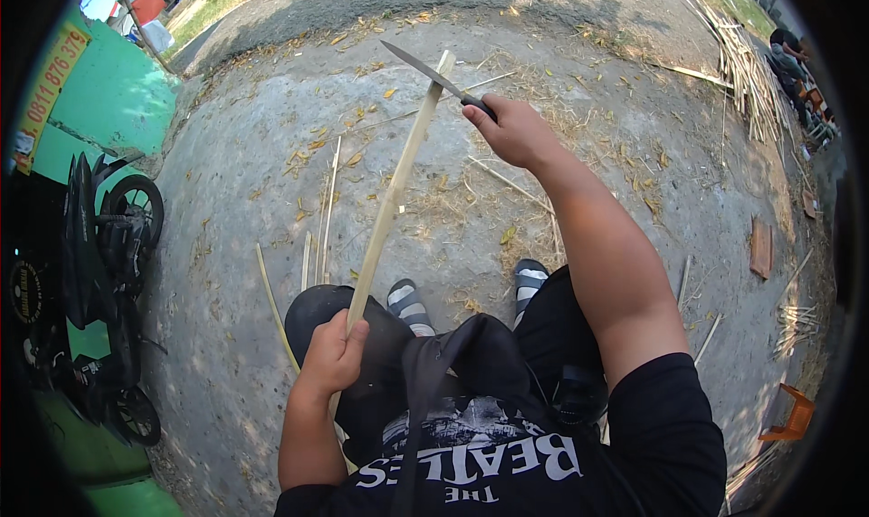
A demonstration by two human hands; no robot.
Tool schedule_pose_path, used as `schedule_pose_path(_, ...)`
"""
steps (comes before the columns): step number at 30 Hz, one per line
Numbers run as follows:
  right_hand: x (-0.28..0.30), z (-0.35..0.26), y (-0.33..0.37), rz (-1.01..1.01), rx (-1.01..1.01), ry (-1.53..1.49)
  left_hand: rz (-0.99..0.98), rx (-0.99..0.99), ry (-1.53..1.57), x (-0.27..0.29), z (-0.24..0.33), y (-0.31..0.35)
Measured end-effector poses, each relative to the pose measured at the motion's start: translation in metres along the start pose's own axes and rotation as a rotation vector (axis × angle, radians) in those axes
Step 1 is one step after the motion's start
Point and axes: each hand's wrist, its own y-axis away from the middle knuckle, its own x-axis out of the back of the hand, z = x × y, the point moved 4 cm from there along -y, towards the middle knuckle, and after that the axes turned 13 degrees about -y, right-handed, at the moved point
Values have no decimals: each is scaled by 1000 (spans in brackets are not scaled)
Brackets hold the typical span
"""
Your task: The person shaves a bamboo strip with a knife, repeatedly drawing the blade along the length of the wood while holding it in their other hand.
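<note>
The strip (398,186) is gripped toward its near end by the left hand (333,354) and held out above the ground (240,214). The knife (421,66) is gripped by its handle in the right hand (511,132), its blade set across the strip's far end. Trimming appears to be under way; a steady strip and controlled blade angle seem called for next.

Motorcycle (83,245): there it stands, left!
Banner (56,78): yellow, far left
Leaves (354,158): scattered out far
Stool (798,416): orange, near right
</note>
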Motion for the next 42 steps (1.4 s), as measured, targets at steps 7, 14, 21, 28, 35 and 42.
schedule_pose_path(7,-17,-18,8,-245,188,166,-42,81,112,-3,-14,-2)
schedule_pose_path(14,6,29,0,-79,-88,-101,-54,29,50,-1,-6,-2)
schedule_pose_path(21,-17,-10,6,-306,123,35,-71,117,185,-3,-19,-1)
schedule_pose_path(28,33,127,-19,254,-254,-339,-137,-247,5,1,9,5)
schedule_pose_path(35,19,83,-22,153,-310,-643,-119,-55,109,-2,-6,-5)
schedule_pose_path(42,13,56,-21,156,-87,-780,-77,35,121,2,2,-4)
